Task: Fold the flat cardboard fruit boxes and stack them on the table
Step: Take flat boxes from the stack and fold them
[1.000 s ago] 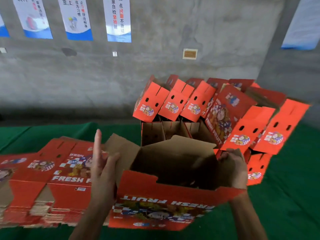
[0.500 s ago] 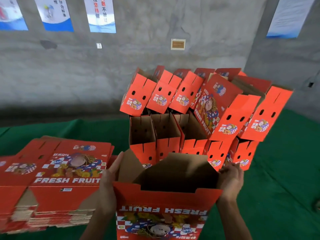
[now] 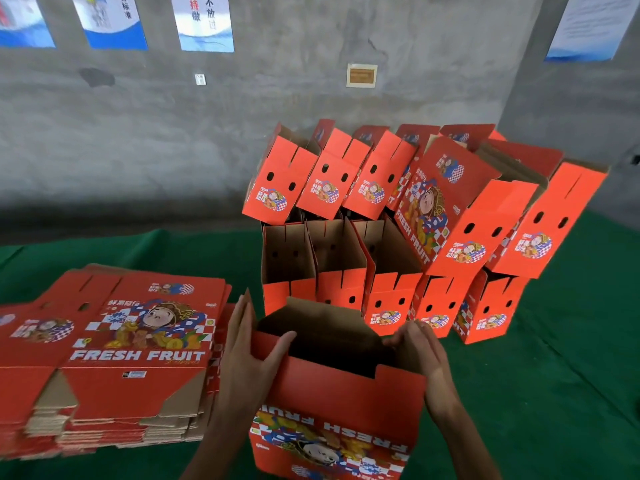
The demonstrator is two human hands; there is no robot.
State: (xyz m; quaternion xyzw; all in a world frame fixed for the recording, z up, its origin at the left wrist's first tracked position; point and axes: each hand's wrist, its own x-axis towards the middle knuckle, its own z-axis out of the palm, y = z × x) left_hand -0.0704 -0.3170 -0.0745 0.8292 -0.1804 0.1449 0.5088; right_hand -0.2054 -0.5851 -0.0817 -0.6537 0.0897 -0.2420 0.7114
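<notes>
Box in hand: an open red fruit box stands upright at the near edge of the counter, its "FRESH FRUIT" print upside down to the camera and its brown inside showing.
Left hand: the left hand lies flat against the box's left end, fingers straight and pointing up, the thumb hooked over the near wall's top edge.
Right hand: the right hand is at the box's right end, fingers curled over the brown end flap and gripping it.
Flat stock: a thick pile of flat boxes lies on the counter just left of the held box, printed side up, with brown flap edges showing along the near side.
Finished stack: folded boxes stand in two tiers behind the held box, the lower row upright and open-topped, the upper row tilted, one of them leaning with its cartoon face outward.
Counter: a green cloth covers it.
Backdrop: a grey concrete wall carries blue-and-white posters and a small framed plaque.
</notes>
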